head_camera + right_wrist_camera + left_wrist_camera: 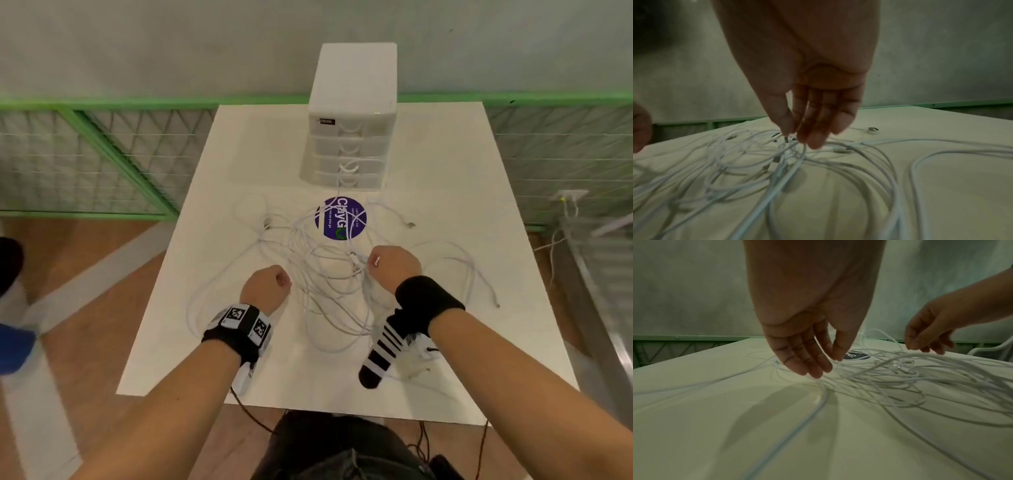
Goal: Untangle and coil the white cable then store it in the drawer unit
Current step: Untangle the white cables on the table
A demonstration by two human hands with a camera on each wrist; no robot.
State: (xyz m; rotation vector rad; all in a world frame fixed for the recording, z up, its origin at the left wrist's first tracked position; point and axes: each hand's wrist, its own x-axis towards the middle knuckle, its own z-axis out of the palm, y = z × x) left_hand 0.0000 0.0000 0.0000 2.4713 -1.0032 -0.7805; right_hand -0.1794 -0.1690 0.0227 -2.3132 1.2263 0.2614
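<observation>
A tangle of white cable point(329, 284) lies spread in loose loops over the middle of the white table point(445, 164). The white drawer unit point(349, 150) stands at the table's far edge with all its drawers closed. My right hand point(390, 265) points down into the tangle, and in the right wrist view its thumb and fingers point(799, 138) pinch a few strands of the cable point(789, 170), lifting them slightly. My left hand point(270, 284) hovers at the left side of the tangle. Its fingers point(826, 365) hang straight and relaxed just over the cable point(900, 374), holding nothing.
A round purple sticker point(340, 219) sits on the table between the tangle and the drawer unit. A loose plug end point(410, 224) lies to the right. A black-and-white striped band point(380, 353) hangs from my right wrist. A green mesh railing point(102, 154) runs behind the table.
</observation>
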